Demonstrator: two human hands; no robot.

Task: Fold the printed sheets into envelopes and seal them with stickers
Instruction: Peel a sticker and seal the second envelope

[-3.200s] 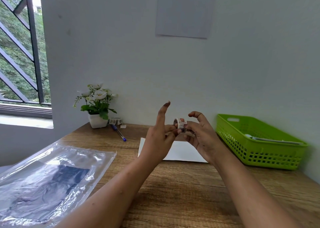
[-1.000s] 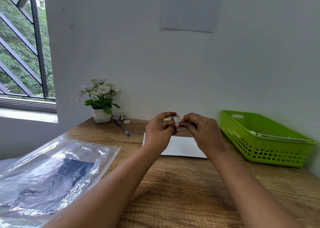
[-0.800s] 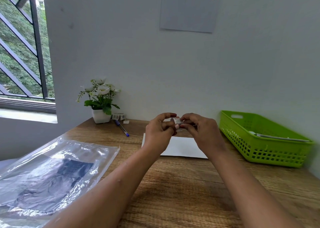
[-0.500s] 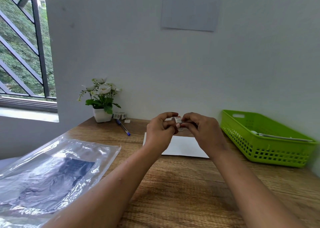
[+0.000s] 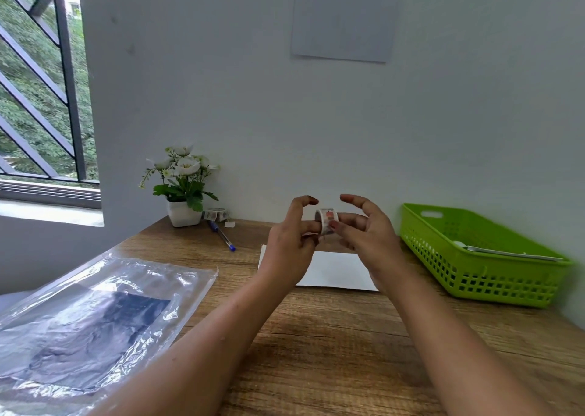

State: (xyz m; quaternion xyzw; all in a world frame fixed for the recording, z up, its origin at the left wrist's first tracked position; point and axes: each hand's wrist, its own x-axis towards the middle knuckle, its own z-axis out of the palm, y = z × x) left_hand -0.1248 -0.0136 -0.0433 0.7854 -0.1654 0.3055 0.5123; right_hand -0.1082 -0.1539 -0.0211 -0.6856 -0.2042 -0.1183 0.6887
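Above the wooden desk [image 5: 316,336], the right hand [image 5: 368,236] has its grip closed on a small white roll of stickers [image 5: 326,220], thumb and middle finger around it, index finger raised. The left hand [image 5: 289,244] pinches the roll's left edge. The top sticker shows a red-orange picture with no legible words. Below lies a white folded sheet [image 5: 338,271]. The print on the grey wall paper [image 5: 342,16] is too small to read.

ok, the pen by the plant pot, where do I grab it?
Mid-barrel of the pen, pinched from above across its width: it lies flat and slanted on the table, bare wood either side, while its far end sits close to the pot.
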